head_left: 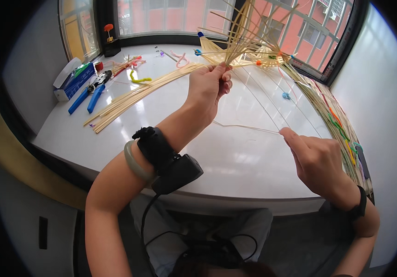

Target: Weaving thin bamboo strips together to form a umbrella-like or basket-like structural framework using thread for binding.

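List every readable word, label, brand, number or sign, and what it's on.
None can be read.
Blue-and-white box: any print is too small and blurred.
Dark window frame: small marks low on the right, too blurred.
Pliers: no legible lettering.
Pale strips in the left hand: no writing seen.

Window (171,18): daylight source, far side; bright, facade (277,27) beyond slightly washed out.
White tabletop (244,175): well lit, streaks of glare (glossy surface).
Strip bundle (230,53): pale against bright panes, fine tips soft.
Under-table space (295,240): dim, shadowed.
Right wall (388,92): pale, brightly lit.
Rim: black corners, straight edges bowed.
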A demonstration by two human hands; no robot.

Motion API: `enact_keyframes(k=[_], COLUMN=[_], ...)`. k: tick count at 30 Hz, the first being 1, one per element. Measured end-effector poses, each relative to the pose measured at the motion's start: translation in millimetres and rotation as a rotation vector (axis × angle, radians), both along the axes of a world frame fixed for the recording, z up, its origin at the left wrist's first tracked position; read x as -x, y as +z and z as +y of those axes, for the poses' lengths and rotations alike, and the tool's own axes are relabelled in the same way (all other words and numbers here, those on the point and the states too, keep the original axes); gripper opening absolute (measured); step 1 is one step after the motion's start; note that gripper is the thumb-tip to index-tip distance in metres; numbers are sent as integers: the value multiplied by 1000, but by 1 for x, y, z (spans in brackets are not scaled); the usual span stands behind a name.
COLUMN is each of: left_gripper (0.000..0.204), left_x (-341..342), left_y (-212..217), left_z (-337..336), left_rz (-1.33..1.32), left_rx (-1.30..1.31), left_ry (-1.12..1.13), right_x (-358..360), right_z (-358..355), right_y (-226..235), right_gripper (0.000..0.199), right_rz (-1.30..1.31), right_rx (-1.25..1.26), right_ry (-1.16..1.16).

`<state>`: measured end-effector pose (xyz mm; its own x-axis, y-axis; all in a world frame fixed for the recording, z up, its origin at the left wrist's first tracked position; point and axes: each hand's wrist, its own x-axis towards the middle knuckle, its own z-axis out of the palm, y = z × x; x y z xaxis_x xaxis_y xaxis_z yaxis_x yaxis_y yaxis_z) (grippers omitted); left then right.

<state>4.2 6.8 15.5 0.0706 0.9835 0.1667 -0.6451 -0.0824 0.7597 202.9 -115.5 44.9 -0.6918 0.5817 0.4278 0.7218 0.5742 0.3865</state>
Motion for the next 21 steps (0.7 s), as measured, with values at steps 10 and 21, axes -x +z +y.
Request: enact_keyframes(k=[10, 21], left_gripper=[15, 14], left_x=[12, -2], left_y=[4, -3], left_z=[11, -4], left_rz=[116, 326], left_rx=[-20, -144], left_ry=[251, 176], right_x=[-147, 18], right_z=[5, 68], right_y=[22, 11], right_gripper=[15, 46], right_rz=[333, 963], right_rx=[712, 995], right_ry=[-477, 76])
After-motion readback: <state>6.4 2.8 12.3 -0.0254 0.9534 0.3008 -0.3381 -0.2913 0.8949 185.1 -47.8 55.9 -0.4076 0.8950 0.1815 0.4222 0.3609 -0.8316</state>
